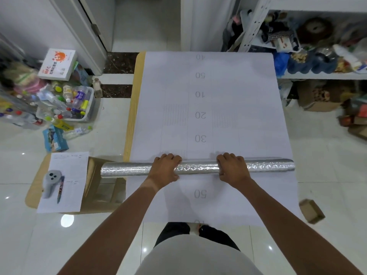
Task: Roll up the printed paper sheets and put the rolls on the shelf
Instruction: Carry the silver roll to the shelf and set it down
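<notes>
A large printed paper sheet lies flat along the bench, its near edge hanging over the end toward the person. It is spread full length, probably so it can be rolled evenly from one end. Numbers run down its centre line, upside down from this view: 40, 50, 10, 20, 30, then 50 near the person.

Across the sheet, square to its length, lies a long silvery roll. It reaches past the sheet's left edge and roughly to its right edge. Set crosswise like this, it looks meant to travel straight along the paper, though I cannot tell whether the sheet is already wound into it or whether it serves as a core.

The left hand and the right hand rest on top of the roll, either side of its middle. The fingers curl over the far side and the thumbs sit on the near side, so both hands are loosely closed around it, pressing down rather than lifting.

A shelf crowded with toys and bags stands at the far right, well apart from the roll.
</notes>
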